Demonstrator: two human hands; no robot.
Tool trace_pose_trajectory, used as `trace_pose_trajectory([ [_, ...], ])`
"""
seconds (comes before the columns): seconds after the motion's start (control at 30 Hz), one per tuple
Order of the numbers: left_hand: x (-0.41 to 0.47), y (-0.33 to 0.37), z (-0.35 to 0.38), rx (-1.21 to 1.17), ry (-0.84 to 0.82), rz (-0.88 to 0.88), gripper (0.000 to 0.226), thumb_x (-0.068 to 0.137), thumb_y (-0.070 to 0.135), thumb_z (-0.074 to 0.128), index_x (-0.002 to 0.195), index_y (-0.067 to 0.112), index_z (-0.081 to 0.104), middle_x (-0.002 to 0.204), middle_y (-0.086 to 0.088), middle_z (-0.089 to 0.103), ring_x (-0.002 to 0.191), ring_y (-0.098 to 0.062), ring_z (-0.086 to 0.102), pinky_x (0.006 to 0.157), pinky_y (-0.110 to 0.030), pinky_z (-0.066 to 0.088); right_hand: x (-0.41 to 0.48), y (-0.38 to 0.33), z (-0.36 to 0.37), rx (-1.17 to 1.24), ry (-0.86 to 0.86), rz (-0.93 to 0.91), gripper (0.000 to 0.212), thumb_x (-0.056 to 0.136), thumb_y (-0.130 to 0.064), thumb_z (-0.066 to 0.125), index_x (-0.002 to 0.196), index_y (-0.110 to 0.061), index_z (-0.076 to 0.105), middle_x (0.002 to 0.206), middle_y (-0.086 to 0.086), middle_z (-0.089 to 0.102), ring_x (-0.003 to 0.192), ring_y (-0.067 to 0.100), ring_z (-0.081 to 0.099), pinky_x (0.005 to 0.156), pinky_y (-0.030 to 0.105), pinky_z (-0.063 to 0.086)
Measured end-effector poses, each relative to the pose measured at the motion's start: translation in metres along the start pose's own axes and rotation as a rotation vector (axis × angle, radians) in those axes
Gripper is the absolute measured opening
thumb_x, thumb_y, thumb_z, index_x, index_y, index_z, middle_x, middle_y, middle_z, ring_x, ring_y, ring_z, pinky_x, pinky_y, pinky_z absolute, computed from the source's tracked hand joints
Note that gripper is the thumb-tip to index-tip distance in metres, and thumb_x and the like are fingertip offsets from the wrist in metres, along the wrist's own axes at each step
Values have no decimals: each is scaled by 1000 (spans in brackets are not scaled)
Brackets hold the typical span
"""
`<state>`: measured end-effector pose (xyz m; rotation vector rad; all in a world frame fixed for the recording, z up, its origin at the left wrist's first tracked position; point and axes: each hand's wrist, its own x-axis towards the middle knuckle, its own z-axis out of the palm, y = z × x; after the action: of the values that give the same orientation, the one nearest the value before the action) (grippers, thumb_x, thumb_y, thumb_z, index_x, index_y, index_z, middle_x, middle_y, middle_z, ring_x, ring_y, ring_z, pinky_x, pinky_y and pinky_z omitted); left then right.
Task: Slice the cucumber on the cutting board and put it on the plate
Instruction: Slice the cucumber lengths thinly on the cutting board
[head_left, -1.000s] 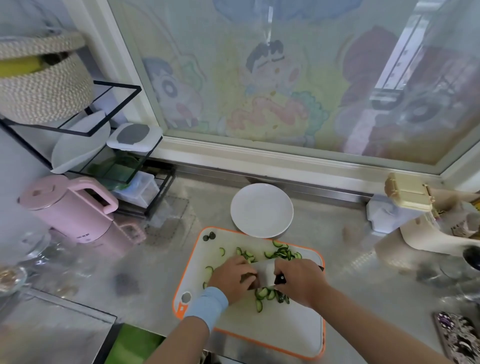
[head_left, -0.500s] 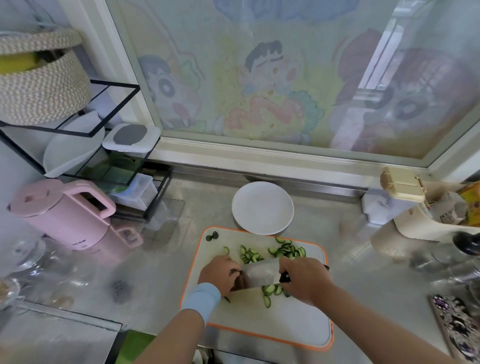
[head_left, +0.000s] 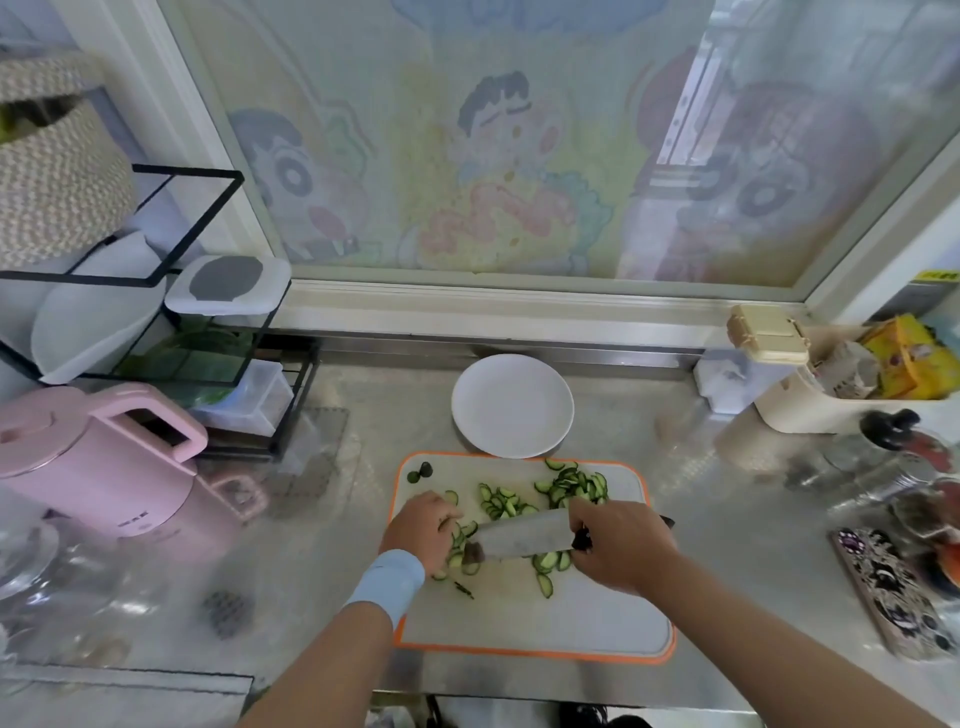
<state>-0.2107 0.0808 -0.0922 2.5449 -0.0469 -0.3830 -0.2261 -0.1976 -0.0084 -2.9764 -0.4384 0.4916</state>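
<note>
A white cutting board (head_left: 587, 618) with an orange rim lies on the steel counter. Several thin green cucumber slices (head_left: 571, 483) are scattered over its far half, and more lie under the blade. My right hand (head_left: 618, 545) grips the handle of a broad knife (head_left: 519, 538), whose blade points left across the board. My left hand (head_left: 423, 527) rests with curled fingers on a small heap of slices at the blade's tip. Two dark cucumber ends (head_left: 420, 473) sit at the board's far left corner. A bare white plate (head_left: 511, 405) stands just beyond the board.
A pink kettle (head_left: 98, 462) and a black wire rack (head_left: 171, 322) with containers stand to the left. On the right are a cream tub (head_left: 841, 400) with packets, jars (head_left: 904, 467) and a patterned phone (head_left: 893, 592). A window ledge runs behind the plate.
The knife blade has swung from between my hands to lie flatter, pointing left. My left hand slid left with slices. The view shifted, so the board appears further right.
</note>
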Motion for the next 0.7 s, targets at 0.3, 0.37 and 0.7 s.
trace_pose_trajectory([
  [0.3, 32, 71, 0, -243, 106, -33, 32, 97, 15, 37, 117, 26, 59, 118, 8, 58, 108, -12, 55, 92, -27, 44, -13, 45, 0, 336, 125, 457, 13, 91, -48, 46, 97, -39, 54, 85, -5, 67, 81, 26, 62, 71, 32, 50],
  [0.37, 42, 89, 9, -154, 9, 41, 35, 97, 15, 36, 122, 28, 56, 125, 7, 55, 112, -14, 52, 92, -26, 42, -13, 60, 4, 382, 148, 533, 14, 92, -45, 43, 93, -35, 53, 76, -3, 64, 72, 25, 59, 62, 31, 45],
  [0.7, 90, 150, 54, 224, -286, 239, 60, 96, 32, 42, 148, 23, 16, 157, 0, 9, 143, -18, 8, 115, -34, 15, -5, 104, 71, 652, 109, 767, 30, 103, -42, 34, 86, -23, 49, 87, 6, 61, 82, 31, 56, 72, 36, 44],
])
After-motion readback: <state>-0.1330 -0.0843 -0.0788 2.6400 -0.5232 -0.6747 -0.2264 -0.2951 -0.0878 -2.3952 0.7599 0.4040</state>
